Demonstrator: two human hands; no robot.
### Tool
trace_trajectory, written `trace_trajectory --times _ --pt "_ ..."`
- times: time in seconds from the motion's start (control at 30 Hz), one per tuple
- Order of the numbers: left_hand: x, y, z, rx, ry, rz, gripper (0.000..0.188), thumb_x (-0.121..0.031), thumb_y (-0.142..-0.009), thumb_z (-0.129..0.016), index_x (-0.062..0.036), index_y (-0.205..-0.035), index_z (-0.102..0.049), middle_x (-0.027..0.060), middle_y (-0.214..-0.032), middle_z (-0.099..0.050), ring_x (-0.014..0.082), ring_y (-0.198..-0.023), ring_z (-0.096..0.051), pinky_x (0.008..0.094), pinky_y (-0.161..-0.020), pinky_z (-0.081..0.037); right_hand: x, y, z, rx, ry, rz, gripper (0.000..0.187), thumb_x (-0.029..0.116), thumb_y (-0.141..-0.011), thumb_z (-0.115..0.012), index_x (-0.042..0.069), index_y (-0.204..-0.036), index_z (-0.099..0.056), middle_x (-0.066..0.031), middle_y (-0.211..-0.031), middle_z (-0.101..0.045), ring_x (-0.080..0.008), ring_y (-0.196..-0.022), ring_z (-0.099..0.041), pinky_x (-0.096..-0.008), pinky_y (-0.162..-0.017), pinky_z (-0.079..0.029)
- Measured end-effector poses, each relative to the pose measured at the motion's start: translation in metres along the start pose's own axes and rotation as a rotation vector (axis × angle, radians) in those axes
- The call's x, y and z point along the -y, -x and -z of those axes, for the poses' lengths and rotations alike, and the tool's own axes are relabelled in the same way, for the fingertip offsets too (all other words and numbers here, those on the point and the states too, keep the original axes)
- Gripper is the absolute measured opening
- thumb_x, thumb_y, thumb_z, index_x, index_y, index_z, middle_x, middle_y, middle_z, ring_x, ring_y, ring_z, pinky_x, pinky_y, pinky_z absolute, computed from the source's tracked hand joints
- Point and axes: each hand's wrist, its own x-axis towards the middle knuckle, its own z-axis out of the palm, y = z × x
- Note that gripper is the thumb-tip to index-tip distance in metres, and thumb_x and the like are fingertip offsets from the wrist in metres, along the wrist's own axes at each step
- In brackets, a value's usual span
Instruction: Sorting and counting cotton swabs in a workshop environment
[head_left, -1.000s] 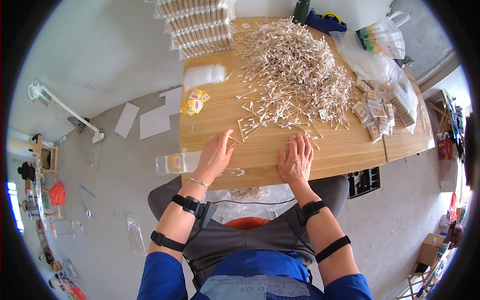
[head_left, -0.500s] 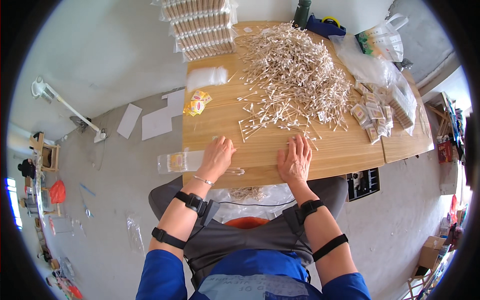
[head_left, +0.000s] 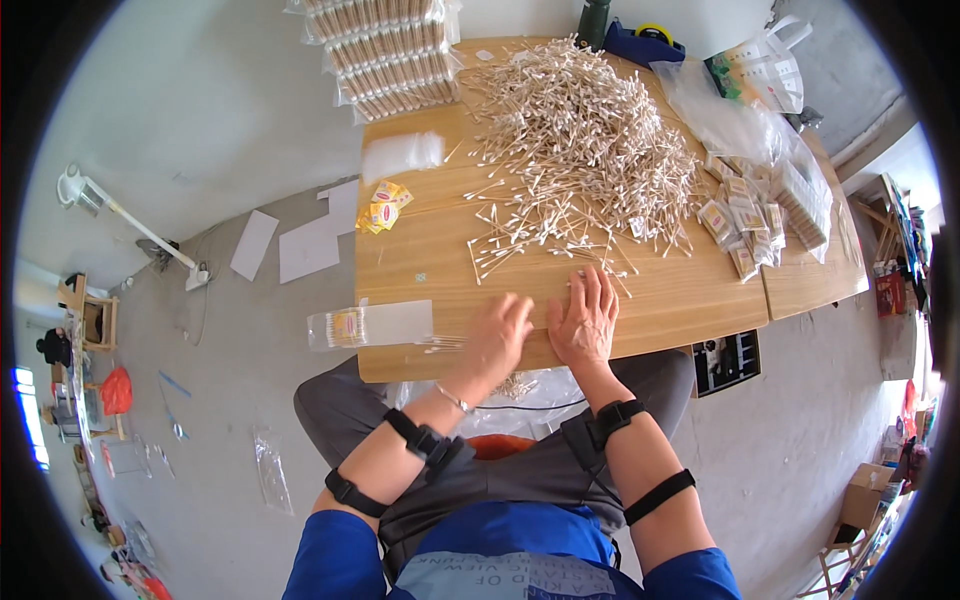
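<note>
A big heap of cotton swabs (head_left: 590,130) covers the middle of the wooden table, with loose ones spilling toward me. My right hand (head_left: 585,325) lies palm down at the table's front edge, fingers stretched out, fingertips close to the loose swabs. Left of it, my left hand (head_left: 495,340) is bent over the table and smeared by motion; whether it holds anything does not show. Several swabs (head_left: 445,344) lie beside its wrist. Farther left is a clear bag with swabs and a yellow label (head_left: 346,327), next to a white strip (head_left: 402,322).
Stacked swab packs (head_left: 390,60) stand at the far left, before them clear bags (head_left: 403,155) and yellow labels (head_left: 384,207). Small filled packs (head_left: 740,215) lie right of the heap. A blue tape dispenser (head_left: 643,45) and a green bottle (head_left: 593,22) stand at the back.
My left hand has moved right, away from the white strip and toward my right hand, baring the swabs there. My right hand has stayed nearly in place.
</note>
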Motion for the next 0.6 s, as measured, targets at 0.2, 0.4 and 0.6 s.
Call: trace_trajectory --times 0.2,0.4,0.6 --pt "0.039 -0.038 -0.005 -0.072 -0.337 0.142 0.044 -0.012 -0.09 -0.061 -0.0072 -0.132 -0.052 0.0115 -0.14 -0.048 0.0312 -0.127 -0.046 0.0469 -0.104 -0.037 0.006 -0.001 0.003 0.01 -0.006 -0.011 0.052 0.03 -0.087 -0.061 0.0 -0.129 -0.053 -0.0198 -0.142 -0.044 -0.0379 -0.137 -0.035 -0.0526 -0.113 -0.025" --pt "0.024 -0.012 -0.011 -0.022 -0.384 -0.004 0.04 -0.011 -0.09 -0.052 -0.0051 -0.129 -0.057 0.0142 -0.141 -0.049 0.0311 -0.13 -0.044 0.0448 -0.104 -0.036 0.004 0.0 0.005 -0.002 -0.017 -0.002 0.053 0.028 -0.085 -0.063 0.001 -0.129 -0.053 -0.0198 -0.142 -0.044 -0.0383 -0.137 -0.034 -0.0524 -0.113 -0.025" --pt "0.013 -0.001 -0.009 -0.136 -0.234 -0.004 0.023 -0.009 -0.086 -0.06 -0.0076 -0.108 -0.067 0.012 -0.127 -0.057 0.0313 -0.118 -0.052 0.0441 -0.098 -0.039 0.006 -0.001 0.005 0.006 -0.017 -0.013 0.052 0.027 -0.085 -0.063 0.001 -0.129 -0.053 -0.0197 -0.142 -0.043 -0.0383 -0.137 -0.034 -0.0519 -0.113 -0.026"
